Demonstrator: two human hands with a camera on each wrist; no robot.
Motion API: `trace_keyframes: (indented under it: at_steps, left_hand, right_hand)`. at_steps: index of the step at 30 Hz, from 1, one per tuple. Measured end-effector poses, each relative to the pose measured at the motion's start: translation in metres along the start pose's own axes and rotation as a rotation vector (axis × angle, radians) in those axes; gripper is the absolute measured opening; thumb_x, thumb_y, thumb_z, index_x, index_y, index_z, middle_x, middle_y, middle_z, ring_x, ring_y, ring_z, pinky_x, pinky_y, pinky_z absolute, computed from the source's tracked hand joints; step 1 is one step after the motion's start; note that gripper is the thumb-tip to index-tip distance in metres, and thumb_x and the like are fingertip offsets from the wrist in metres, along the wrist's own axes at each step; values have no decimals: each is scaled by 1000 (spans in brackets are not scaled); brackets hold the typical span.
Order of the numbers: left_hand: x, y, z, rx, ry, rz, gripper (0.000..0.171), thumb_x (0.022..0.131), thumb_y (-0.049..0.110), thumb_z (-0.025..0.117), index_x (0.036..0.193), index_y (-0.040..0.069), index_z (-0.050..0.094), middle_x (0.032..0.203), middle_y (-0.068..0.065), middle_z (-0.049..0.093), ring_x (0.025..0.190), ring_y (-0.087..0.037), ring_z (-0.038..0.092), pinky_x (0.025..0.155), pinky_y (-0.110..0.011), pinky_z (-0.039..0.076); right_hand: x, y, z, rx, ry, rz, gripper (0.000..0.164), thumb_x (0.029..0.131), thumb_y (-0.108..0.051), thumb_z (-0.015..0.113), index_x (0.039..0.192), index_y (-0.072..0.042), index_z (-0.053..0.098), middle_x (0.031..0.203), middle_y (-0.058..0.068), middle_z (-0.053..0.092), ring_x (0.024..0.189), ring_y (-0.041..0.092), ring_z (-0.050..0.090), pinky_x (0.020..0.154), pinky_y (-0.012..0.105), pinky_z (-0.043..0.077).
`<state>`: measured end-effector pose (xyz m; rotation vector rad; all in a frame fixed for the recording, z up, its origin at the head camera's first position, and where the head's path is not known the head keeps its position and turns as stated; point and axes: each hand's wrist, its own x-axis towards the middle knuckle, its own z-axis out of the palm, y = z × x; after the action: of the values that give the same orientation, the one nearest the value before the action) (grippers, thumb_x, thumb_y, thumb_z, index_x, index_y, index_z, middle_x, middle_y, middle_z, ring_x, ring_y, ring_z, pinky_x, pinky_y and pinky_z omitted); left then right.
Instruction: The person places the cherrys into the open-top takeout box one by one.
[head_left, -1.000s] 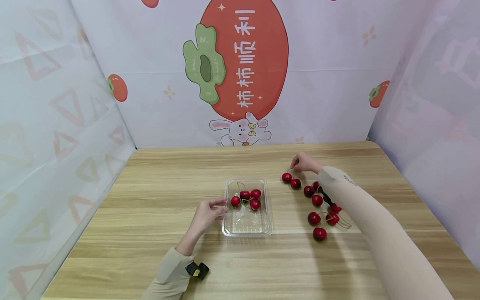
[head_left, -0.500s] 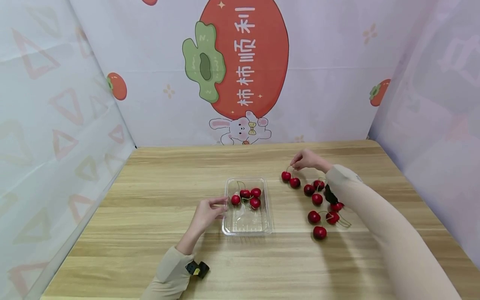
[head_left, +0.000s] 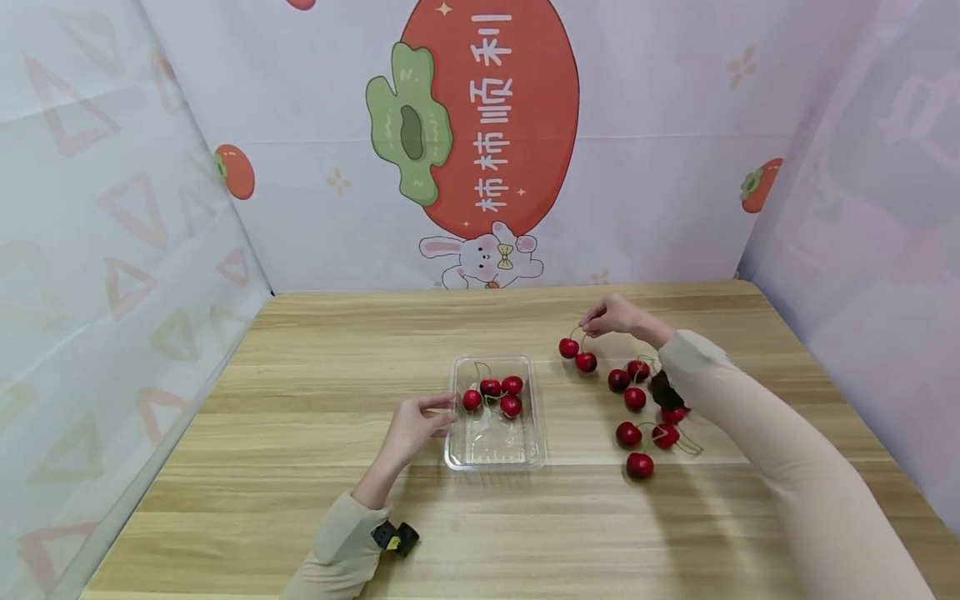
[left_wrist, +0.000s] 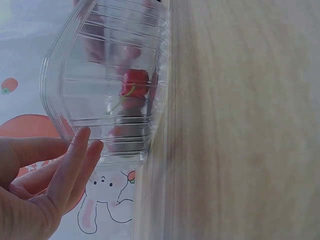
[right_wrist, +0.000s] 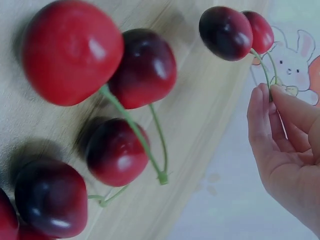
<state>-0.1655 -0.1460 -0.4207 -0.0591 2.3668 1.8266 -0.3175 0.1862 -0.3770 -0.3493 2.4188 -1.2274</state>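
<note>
My right hand (head_left: 613, 315) pinches the joined green stems (right_wrist: 267, 72) of a pair of cherries (head_left: 586, 362) between thumb and fingertips. Both dark red fruits hang below the fingers, close over the table, back and right of a clear plastic box (head_left: 495, 462). My left hand (head_left: 411, 427) touches the left wall of that box with its fingers (left_wrist: 70, 170) fairly straight, right at the rim. Inside the box, several cherries (head_left: 511, 406) with stems lie toward its back half; through the wall in the left wrist view they look blurred.
Several more cherries (head_left: 628, 435) lie on the wooden table (head_left: 300, 417) right of the box, partly under my right forearm (head_left: 757, 425). Printed cloth (head_left: 660, 167) walls the table at the back and both sides.
My right hand has risen slightly, lifting the pair of cherries by the stems and shifting them a little left. The left hand and box have stayed in place.
</note>
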Motion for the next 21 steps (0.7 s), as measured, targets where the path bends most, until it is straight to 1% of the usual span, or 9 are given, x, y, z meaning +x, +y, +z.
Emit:
trace_keyframes:
  at_steps: [2, 7, 9, 12, 14, 19, 21]
  left_hand:
    - [0, 0, 0, -3, 0, -2, 32, 78, -6, 59, 111, -6, 58, 104, -23, 60, 82, -31, 63, 63, -29, 58]
    - [0, 0, 0, -8, -1, -2, 33, 78, -6, 59, 111, -6, 58, 104, -23, 60, 82, -31, 63, 63, -29, 57]
    - [0, 0, 0, -9, -1, -3, 33, 78, -6, 59, 111, -6, 57, 105, -23, 60, 82, -31, 63, 63, -29, 58]
    - [0, 0, 0, -10, -1, -4, 33, 78, -6, 59, 111, -6, 57, 105, -23, 59, 81, -31, 63, 63, -29, 57]
    - [0, 0, 0, -11, -1, -5, 33, 78, -6, 59, 112, -6, 57, 105, -23, 59, 81, -31, 63, 63, -29, 57]
    - [0, 0, 0, -4, -1, -2, 33, 79, -7, 58, 112, -7, 57, 105, -23, 59, 81, -31, 63, 63, -29, 57]
    - [0, 0, 0, -3, 1, -1, 33, 79, -7, 58, 111, -7, 57, 105, -23, 59, 82, -31, 63, 63, -29, 57]
  right_hand:
    - [-2, -3, 0, 7, 7, 0, 25, 85, 2, 54, 103, 20, 54, 96, 29, 61, 79, 26, 64, 83, 45, 50]
    - [-6, -10, 1, 28, 10, 3, 28, 86, 1, 54, 106, 20, 52, 101, 29, 59, 80, 25, 64, 77, 33, 55]
    - [-7, -13, 2, 41, 10, 6, 28, 86, 1, 54, 106, 20, 52, 102, 28, 59, 79, 23, 64, 76, 31, 55]
    - [-10, -16, 2, 55, 12, 7, 28, 85, 1, 54, 106, 20, 53, 101, 27, 60, 78, 21, 64, 77, 31, 55]
    - [-12, -19, 3, 74, 10, 5, 27, 85, 2, 54, 105, 20, 53, 102, 29, 59, 76, 20, 64, 77, 32, 55]
    - [-16, -24, 6, 111, 7, 1, 27, 85, 2, 54, 105, 20, 53, 104, 31, 56, 71, 13, 64, 74, 28, 56]
    - [-18, -26, 8, 119, 9, 2, 28, 85, 2, 55, 106, 20, 52, 102, 30, 58, 69, 11, 64, 73, 27, 56]
